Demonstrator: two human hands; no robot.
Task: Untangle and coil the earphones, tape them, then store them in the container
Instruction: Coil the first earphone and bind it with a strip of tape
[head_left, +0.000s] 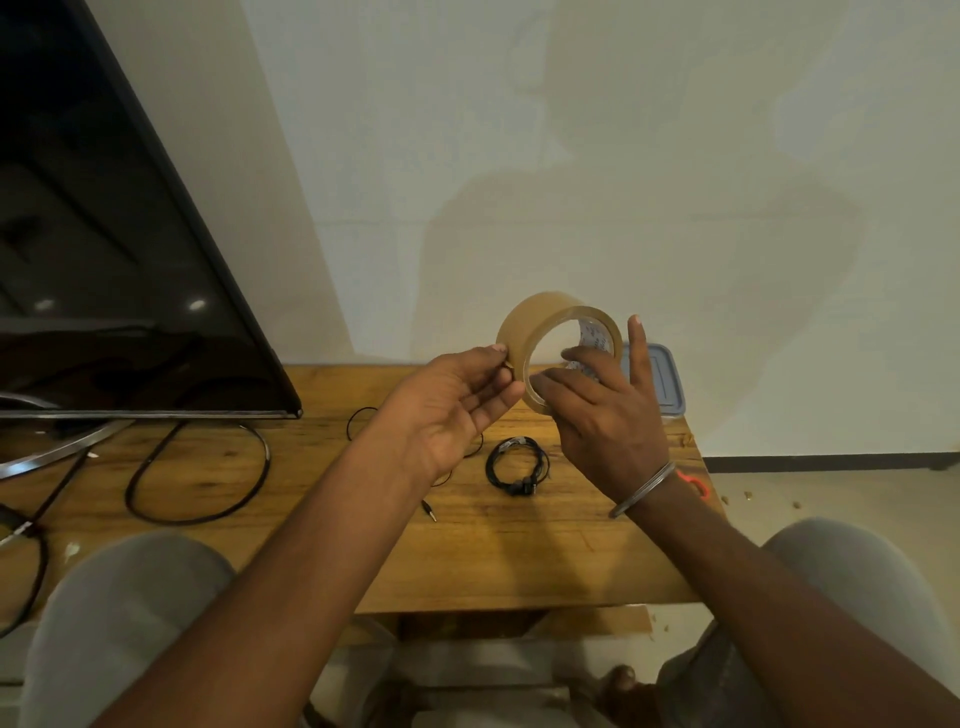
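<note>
Brown tape roll (524, 325): held mid-frame above the wooden table (519, 551).
Left hand (457, 410): thumb and fingers pinched the roll's left edge.
Right hand (608, 415): fingers curled through the core, index finger straight.
Coiled black earphones (522, 487): lay on the table below the hands.
Lidded container (665, 382): stood at the right, behind the right hand.

Coiled earphones (521, 488) lie mid-counter (519, 561), tape (535, 317) above them, container (665, 374) behind to the right, television (104, 234) far left.
</note>
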